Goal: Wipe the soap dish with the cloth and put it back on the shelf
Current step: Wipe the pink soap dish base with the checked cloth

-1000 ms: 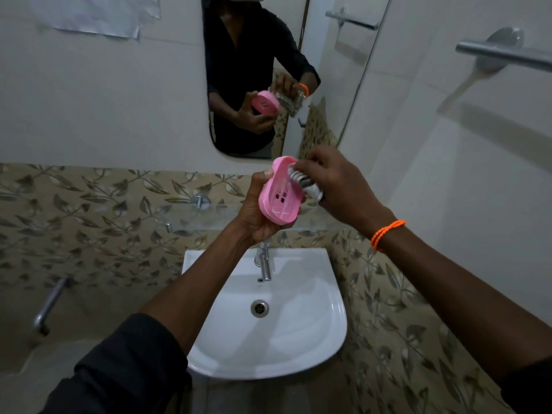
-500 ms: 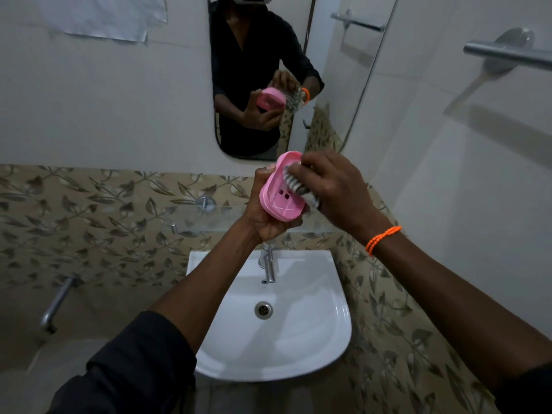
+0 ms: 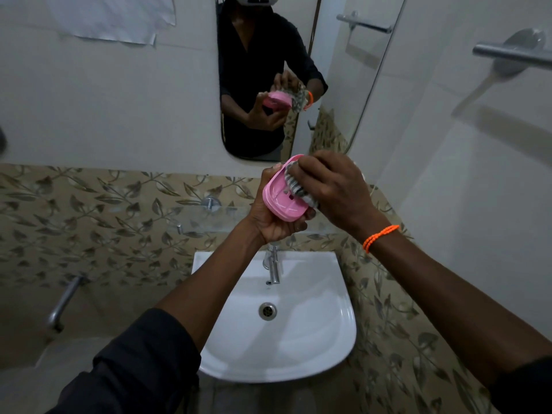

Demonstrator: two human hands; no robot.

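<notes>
A: That pink soap dish point(image 3: 283, 201) looks like smooth moulded plastic, with a soft sheen along its rim.

B: And the cloth point(image 3: 294, 184) pressed into it is a woven fabric, striped grey and white, matt and bunched.

A: Below, the white basin point(image 3: 316, 348) is glossy, like glazed ceramic, catching the light.

B: The tap point(image 3: 273, 265) is polished metal, and the drain ring point(image 3: 267, 311) gleams the same way.

A: The shelf point(image 3: 215, 219) looks like clear glass, on a shiny metal fitting.

B: Leaf-patterned tiles point(image 3: 89, 222) behind it, smooth with a low gloss. The towel rail point(image 3: 507, 55) at the right is brushed metal.

A: A crinkled sheet of paper point(image 3: 119, 19) on the wall, matt.

B: The mirror point(image 3: 268, 70) is bright and slick.
</notes>
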